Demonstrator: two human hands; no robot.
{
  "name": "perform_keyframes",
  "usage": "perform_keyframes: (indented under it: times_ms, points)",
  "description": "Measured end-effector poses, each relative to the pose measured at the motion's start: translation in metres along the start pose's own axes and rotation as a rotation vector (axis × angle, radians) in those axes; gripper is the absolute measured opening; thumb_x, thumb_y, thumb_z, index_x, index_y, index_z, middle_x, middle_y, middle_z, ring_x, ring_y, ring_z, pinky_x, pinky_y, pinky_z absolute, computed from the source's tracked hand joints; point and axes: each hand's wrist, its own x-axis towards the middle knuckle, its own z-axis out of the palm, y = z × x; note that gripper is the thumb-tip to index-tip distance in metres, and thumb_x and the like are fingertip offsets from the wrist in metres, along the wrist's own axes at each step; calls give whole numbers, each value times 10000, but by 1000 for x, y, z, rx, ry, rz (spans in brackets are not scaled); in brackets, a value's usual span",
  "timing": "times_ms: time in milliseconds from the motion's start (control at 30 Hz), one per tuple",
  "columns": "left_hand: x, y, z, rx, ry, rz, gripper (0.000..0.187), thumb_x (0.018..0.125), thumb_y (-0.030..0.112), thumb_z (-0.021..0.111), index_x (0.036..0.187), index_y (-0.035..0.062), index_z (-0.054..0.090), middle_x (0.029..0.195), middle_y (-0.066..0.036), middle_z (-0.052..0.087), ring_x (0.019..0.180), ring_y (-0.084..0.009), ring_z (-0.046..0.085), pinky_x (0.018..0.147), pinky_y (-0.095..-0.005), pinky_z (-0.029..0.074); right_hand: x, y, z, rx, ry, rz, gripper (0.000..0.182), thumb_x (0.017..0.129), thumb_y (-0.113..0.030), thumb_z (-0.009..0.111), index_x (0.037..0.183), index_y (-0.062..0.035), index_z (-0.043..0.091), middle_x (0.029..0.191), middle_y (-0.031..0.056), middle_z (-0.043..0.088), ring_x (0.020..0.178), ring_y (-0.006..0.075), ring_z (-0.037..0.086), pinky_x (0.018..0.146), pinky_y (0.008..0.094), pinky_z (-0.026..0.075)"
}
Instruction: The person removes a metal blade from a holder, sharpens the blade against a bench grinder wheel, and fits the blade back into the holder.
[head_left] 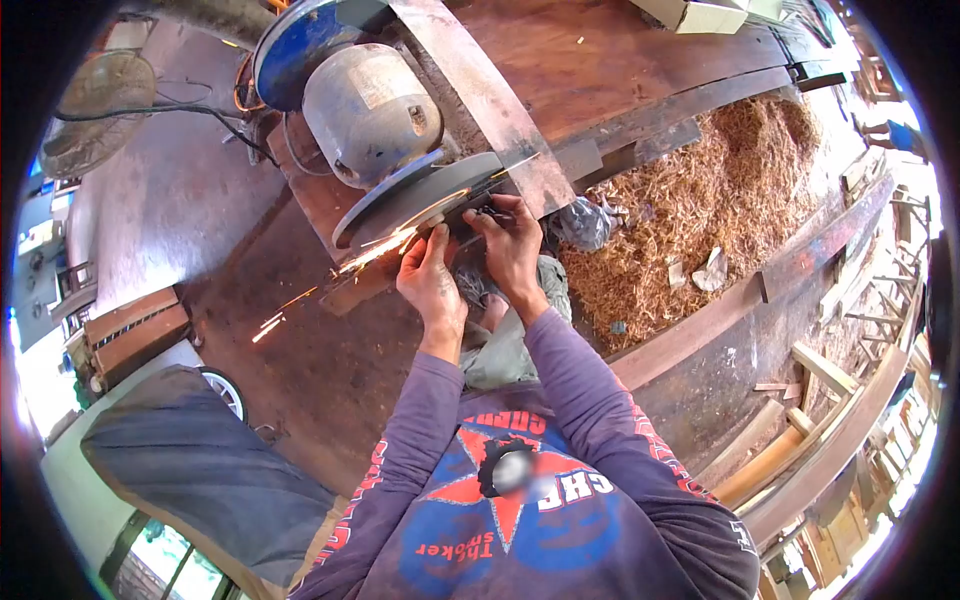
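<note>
A bench grinder with a pale motor housing (pixel 370 115) and a wide grinding wheel (pixel 400 205) stands at the upper centre. Orange sparks (pixel 375 252) fly from the wheel's near side down to the left. My left hand (pixel 432 285), fingers pinched, is close to the wheel's face. Just right of it, my right hand (pixel 512 250) is closed on a small dark piece (pixel 486 212) near the wheel's edge. Both hands seem to meet around this piece, but its shape is mostly hidden by my fingers.
A brown workbench top (pixel 560 60) extends to the upper right. Below it lies a heap of wood shavings (pixel 720 190). Planks (pixel 830 440) are stacked at the right. A dark cover (pixel 200 460) lies at the lower left, beside a small white wheel (pixel 222 392).
</note>
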Motion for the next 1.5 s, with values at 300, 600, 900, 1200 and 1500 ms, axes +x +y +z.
perform_keyframes:
  times_ms: [300, 600, 900, 1200, 1500]
  points:
    - [-4, -4, 13, -22, -2, -8, 179, 835, 44, 774, 956, -4, 651, 959, -71, 665, 832, -155, 659, 767, -282, 593, 9, -5, -11, -4, -18, -20, 323, 810, 37, 745, 1101, 52, 606, 1012, 99, 693, 905, 156, 652, 798, 295, 533]
    - [-6, -9, 28, -61, -22, -4, 210, 813, 21, 792, 935, -17, 625, 960, -94, 663, 808, -163, 665, 747, -305, 598, 25, 7, -28, -208, 2, -143, 355, 786, -45, 789, 1097, 40, 641, 1038, 105, 698, 926, 195, 632, 847, 325, 504]
    - [-8, -10, 30, -87, -9, -10, 202, 815, 16, 785, 937, -15, 628, 944, -84, 658, 820, -174, 663, 758, -303, 592, 28, 9, -29, -218, 69, -207, 383, 777, -73, 803, 1107, 37, 642, 1082, 134, 694, 964, 219, 641, 859, 333, 499]
    - [-7, 0, 13, -52, -19, -16, 154, 824, 50, 784, 921, 14, 671, 932, -56, 682, 779, -135, 660, 723, -270, 583, 11, 4, -9, -128, 32, -139, 375, 788, -13, 788, 1113, 73, 621, 939, 126, 713, 833, 157, 668, 751, 294, 540]
    - [0, -1, 0, -47, 21, -1, 192, 824, 67, 797, 944, -8, 667, 940, -65, 687, 794, -144, 666, 740, -276, 590, 3, 9, 0, -27, 26, -29, 335, 775, -7, 789, 1056, 58, 619, 905, 111, 702, 809, 158, 669, 746, 305, 551]
